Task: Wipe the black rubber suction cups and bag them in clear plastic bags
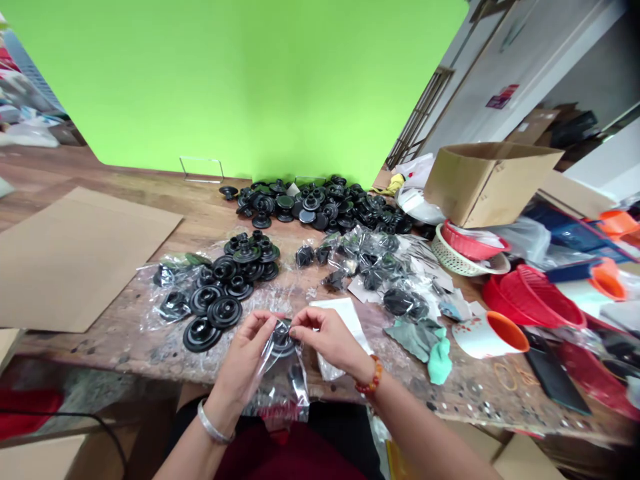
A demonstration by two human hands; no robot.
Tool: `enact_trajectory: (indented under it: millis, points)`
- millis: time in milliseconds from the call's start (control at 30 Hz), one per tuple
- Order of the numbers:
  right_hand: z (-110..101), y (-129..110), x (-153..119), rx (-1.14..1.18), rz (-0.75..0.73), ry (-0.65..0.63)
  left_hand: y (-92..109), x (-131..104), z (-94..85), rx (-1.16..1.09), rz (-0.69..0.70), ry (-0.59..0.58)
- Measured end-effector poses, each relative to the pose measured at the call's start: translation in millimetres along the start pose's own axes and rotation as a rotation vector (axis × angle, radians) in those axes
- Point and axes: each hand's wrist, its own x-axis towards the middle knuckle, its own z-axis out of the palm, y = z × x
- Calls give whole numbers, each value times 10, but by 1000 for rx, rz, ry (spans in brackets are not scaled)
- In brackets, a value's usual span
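Note:
My left hand point(243, 353) pinches the edge of a clear plastic bag point(280, 395) near the table's front edge. Inside or at the mouth of the bag sits a black round ridged part point(283, 343) with a raised centre. My right hand point(327, 335) has thumb and fingers closed at the other side, by the bag's rim and the part; its exact hold is partly hidden. Left of my hands lies a group of black round parts point(224, 311), some stacked. A stack of flat clear bags point(345, 320) lies under and beside my right hand.
A heap of black parts point(320, 207) runs along the back, before a green panel point(240, 87). Bagged parts point(370, 260) lie right of centre. Farther right are a cardboard box point(480, 183), red baskets point(530, 297), a white-and-orange cup point(487, 335) and a dark phone-like slab point(557, 373). Cardboard point(80, 260) lies left.

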Motion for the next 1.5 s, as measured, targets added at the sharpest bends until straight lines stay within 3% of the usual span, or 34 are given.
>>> enact_trajectory:
  millis: [133,267,333,400,467,533,633,700,800,900,1000,1067,1133,1200,1333,1400,1500]
  points:
    - [-61,63,28,36,20,-7,-45,-11,5,-1,2,-15]
    - [-32,31,7,-194,-178,51,13,-10,-62,58,49,-57]
    - [-18,-23,-40,-203,-260,-45,113,6,-154,181,72,-146]
    - [-22,-83,-88,-99,-252,-211,231,27,-260,394,164,-233]
    - [-39,-141,-115,-42,-191,-345,322,42,-339,574,348,-228]
    - [-51,-200,-108,-152,-159,-382,353,40,-359,651,504,-187]
    - [-33,-276,-20,-440,-241,-307,287,23,-292,650,543,-125]
    - [-19,-296,100,-517,-281,-217,211,19,-235,580,481,8]
    - [-90,-248,370,-524,-243,34,121,35,-214,463,374,204]
    - [-311,-135,640,-583,-195,263,76,59,-265,468,315,228]
    - [-567,-41,705,-636,-201,427,39,79,-318,520,266,186]
    - [-674,-6,577,-664,-229,498,4,95,-329,537,254,161]
    - [-710,27,339,-695,-261,445,-45,111,-309,555,243,123]
    - [-695,90,56,-732,-282,288,-112,116,-251,590,215,47]
    - [-632,338,-391,-811,-261,32,-300,53,-25,676,89,-240]
    - [-605,479,-485,-816,-250,30,-401,0,103,716,28,-366]
    - [-549,612,-488,-815,-247,110,-529,-49,229,749,-6,-408]
